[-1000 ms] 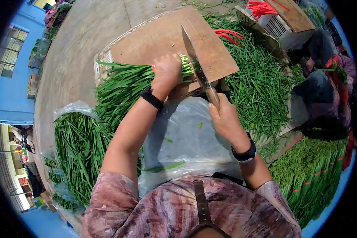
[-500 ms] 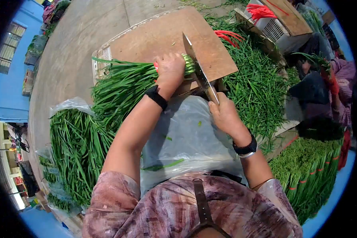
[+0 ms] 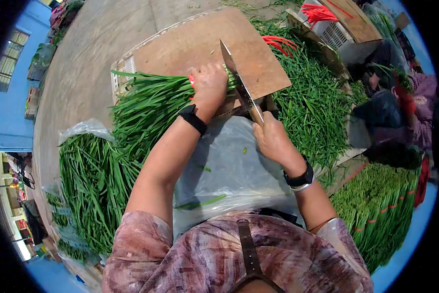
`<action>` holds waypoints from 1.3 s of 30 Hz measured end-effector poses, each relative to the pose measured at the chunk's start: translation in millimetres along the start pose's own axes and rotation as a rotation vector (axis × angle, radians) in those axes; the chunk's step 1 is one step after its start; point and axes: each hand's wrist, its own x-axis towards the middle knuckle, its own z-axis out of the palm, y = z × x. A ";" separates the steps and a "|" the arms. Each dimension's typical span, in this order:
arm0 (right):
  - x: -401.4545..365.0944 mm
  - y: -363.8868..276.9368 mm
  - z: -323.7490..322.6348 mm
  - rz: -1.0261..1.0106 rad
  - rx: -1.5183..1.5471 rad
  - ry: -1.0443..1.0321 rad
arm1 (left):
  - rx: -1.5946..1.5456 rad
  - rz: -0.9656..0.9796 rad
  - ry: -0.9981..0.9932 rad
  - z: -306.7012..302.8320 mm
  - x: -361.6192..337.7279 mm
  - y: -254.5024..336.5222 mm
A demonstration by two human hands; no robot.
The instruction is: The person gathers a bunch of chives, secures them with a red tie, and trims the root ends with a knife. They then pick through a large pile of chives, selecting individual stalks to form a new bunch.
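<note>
My left hand (image 3: 210,82) is wrapped round a bunch of long green leafy stalks (image 3: 153,92), close to its pale cut ends. A red band (image 3: 191,81) circles the bunch beside my fingers. The leaves trail off to the left over the edge of a brown cutting board (image 3: 190,41). In my right hand (image 3: 273,136) is the wooden handle of a large kitchen knife (image 3: 237,73). Its blade slants up and left across the board, right at the stalk ends by my left hand.
Below the board a grey plastic sheet (image 3: 229,151) covers my lap. More long leaves (image 3: 90,180) lie at left in clear plastic. Cut greens (image 3: 309,107) heap at right, near red ties (image 3: 280,44). Banded bunches (image 3: 380,205) stand lower right; another person (image 3: 419,102) sits beyond.
The knife and my right hand have shifted slightly left, bringing the blade closer over the stalk ends. My left hand keeps its hold on the bunch.
</note>
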 end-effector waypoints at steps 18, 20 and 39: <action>30.8 10.0 5.9 -0.081 -0.042 -0.138 | 0.068 0.051 -0.012 -2.0 -1.2 2.8; 39.5 6.2 7.2 0.003 0.103 -0.122 | 0.086 0.063 0.032 1.3 -3.1 1.8; 57.5 46.3 57.9 0.016 0.198 -0.081 | 0.085 0.040 -0.145 1.0 1.0 4.5</action>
